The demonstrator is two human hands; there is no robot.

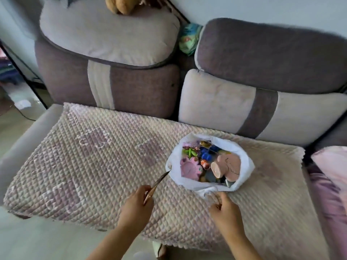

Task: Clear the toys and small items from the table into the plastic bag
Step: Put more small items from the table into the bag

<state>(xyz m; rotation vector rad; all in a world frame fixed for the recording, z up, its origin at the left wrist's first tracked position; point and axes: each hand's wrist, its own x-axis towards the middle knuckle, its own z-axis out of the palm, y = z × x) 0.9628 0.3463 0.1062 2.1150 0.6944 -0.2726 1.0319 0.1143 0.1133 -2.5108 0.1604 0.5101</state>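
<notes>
On quilted seat cover (93,166), plastic bag (242,147) sits full of toys (189,167). We pinch brown stick (159,182) in left hand (137,205), bag handle (208,190) in right hand (225,209). Risk: uneven pull tips bag, toys spill.

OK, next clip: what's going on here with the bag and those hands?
A person stands at a sofa seat under a quilted cover. A white plastic bag sits open on it, already full of toys. The left hand pinches a thin stretched strip reaching the bag's rim; the right hand pinches the near handle.
</notes>
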